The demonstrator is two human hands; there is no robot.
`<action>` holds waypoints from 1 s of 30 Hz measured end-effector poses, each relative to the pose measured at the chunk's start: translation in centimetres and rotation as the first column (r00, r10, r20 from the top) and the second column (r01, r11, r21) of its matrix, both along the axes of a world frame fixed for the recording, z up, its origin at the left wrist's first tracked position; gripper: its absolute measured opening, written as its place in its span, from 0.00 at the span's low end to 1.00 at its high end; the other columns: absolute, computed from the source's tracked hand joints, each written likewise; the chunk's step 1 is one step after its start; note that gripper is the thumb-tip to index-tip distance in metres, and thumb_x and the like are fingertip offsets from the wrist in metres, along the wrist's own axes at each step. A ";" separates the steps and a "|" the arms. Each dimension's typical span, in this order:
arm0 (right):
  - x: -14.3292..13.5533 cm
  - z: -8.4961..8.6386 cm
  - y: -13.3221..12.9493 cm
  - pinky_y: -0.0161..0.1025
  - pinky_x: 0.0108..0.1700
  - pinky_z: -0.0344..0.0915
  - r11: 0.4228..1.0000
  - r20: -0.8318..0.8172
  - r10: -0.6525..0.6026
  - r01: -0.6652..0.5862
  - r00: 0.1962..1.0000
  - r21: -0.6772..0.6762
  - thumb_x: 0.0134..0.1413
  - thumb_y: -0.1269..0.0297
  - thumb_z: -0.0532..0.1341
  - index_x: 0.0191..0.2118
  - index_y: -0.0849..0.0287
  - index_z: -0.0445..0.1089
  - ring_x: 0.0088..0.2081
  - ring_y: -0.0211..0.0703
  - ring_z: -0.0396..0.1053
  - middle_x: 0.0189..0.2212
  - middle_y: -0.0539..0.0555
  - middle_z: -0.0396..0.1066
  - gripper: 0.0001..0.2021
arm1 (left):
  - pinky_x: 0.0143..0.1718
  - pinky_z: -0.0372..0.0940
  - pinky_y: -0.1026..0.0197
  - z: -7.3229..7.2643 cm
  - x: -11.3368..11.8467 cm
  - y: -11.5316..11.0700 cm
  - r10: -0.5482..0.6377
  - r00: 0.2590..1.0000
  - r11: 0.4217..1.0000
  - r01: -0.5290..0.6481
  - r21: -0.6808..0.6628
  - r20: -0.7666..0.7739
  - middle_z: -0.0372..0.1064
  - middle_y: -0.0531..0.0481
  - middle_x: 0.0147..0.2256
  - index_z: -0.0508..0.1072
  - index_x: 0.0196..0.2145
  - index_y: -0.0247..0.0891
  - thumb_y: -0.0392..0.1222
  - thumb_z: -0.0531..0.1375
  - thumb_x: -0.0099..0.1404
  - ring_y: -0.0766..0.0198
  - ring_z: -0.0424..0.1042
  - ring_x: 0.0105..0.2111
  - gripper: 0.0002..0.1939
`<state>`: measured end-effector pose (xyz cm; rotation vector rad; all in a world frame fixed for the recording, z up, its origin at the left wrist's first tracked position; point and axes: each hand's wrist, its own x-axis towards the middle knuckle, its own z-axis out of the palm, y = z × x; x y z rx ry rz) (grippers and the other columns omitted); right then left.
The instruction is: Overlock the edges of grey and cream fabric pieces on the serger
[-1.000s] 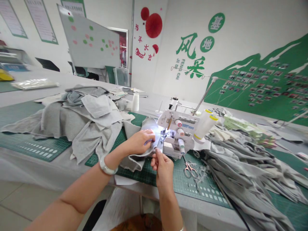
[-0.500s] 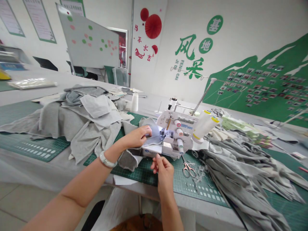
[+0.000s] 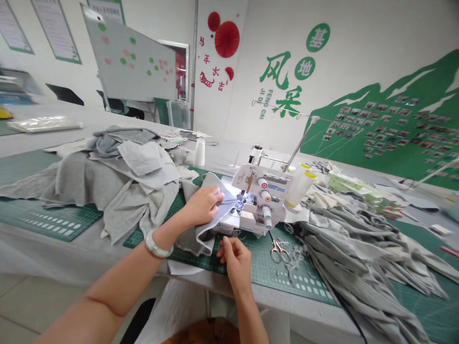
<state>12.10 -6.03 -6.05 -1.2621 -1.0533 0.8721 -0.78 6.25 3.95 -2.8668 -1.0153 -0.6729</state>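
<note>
A piece of grey knit fabric (image 3: pixel 206 231) lies over the left side of a white overlock sewing machine (image 3: pixel 256 196), its edge reaching the lit presser foot. My left hand (image 3: pixel 204 205) is on this fabric, its fingers bent and closed on a fold left of the needle. The fabric's front edge curls down toward the green mat. Just in front of the machine bed, my right hand (image 3: pixel 235 260) is held with curled fingers, close to the fabric's lower edge. What its fingertips hold, if anything, cannot be made out.
Scissors (image 3: pixel 279 252) and thread scraps (image 3: pixel 297 258) lie on the cutting mat (image 3: pixel 258 263) right of my right hand. Piles of grey fabric lie left (image 3: pixel 118 172) and right (image 3: pixel 355 248). Thread cones (image 3: pixel 299 188) stand beside the machine, another cone (image 3: pixel 200 152) behind.
The fabric under my left hand has turned and shifted, with its edge now beside the presser foot. My right hand has moved slightly left and down, away from the machine's front edge.
</note>
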 end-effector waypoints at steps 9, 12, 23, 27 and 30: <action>-0.1 0.1 -0.2 0.31 0.23 0.58 1.000 0.007 0.016 -0.016 1.000 0.009 0.57 0.51 0.59 0.26 0.60 0.68 0.19 0.34 0.61 0.18 0.48 0.67 0.17 | 0.43 0.60 0.53 0.3 0.1 -2.7 0.114 0.987 0.992 -0.106 0.073 -0.113 0.65 0.44 0.38 0.69 0.36 0.37 0.32 0.52 0.61 0.55 0.65 0.40 0.08; -0.1 0.1 -0.2 0.31 0.22 0.57 1.000 -0.009 0.015 -0.015 1.000 0.028 0.57 0.51 0.58 0.27 0.60 0.68 0.19 0.34 0.61 0.18 0.48 0.66 0.17 | 0.43 0.61 0.53 0.3 0.1 -3.2 0.121 0.987 0.990 -0.113 0.085 -0.102 0.65 0.44 0.38 0.68 0.36 0.36 0.33 0.52 0.62 0.55 0.65 0.39 0.07; 0.3 0.3 -1.0 0.35 0.37 0.61 0.990 0.043 0.042 -0.048 0.998 0.130 0.63 0.49 0.50 0.34 0.59 0.71 0.33 0.41 0.64 0.29 0.50 0.68 0.20 | 0.48 0.63 0.55 -0.9 -0.7 -2.8 0.002 0.983 0.994 0.018 -0.108 0.182 0.65 0.45 0.39 0.69 0.40 0.36 0.36 0.52 0.65 0.57 0.66 0.43 0.08; 0.1 0.0 -0.9 0.33 0.35 0.58 0.993 0.114 0.095 -0.101 0.989 0.054 0.59 0.50 0.56 0.31 0.60 0.70 0.31 0.40 0.62 0.27 0.49 0.67 0.17 | 0.44 0.65 0.58 -0.9 -1.5 -1.3 -0.024 0.947 0.978 0.089 -0.190 0.321 0.66 0.45 0.40 0.70 0.41 0.35 0.37 0.54 0.63 0.60 0.68 0.40 0.09; -0.1 -0.4 -0.9 0.33 0.35 0.57 0.997 0.148 0.045 -0.052 0.988 0.048 0.61 0.51 0.54 0.30 0.59 0.68 0.31 0.39 0.60 0.26 0.49 0.66 0.17 | 0.39 0.65 0.61 -0.3 -2.1 0.5 0.044 0.896 0.972 0.064 -0.225 0.442 0.69 0.46 0.39 0.72 0.40 0.36 0.38 0.54 0.62 0.62 0.69 0.37 0.10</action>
